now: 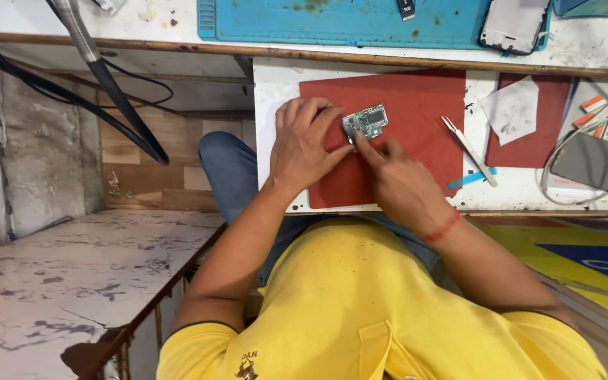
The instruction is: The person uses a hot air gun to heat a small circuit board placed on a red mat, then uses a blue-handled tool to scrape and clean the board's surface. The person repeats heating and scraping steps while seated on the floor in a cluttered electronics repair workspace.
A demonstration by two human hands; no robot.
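Pinching a small circuit board (365, 121) over the red mat (416, 98), left hand (304, 144) and right hand (399, 176) hide its lower edge.

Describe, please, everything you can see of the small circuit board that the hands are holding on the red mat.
The small circuit board is green and roughly rectangular, crowded with tiny components and silvery metal shields. It looks like rigid printed board and lies nearly flat, slightly turned, on the red mat near the mat's middle. The left hand touches its left edge with the fingertips, and the right hand presses a finger against its lower edge. Finer details are too small to tell.
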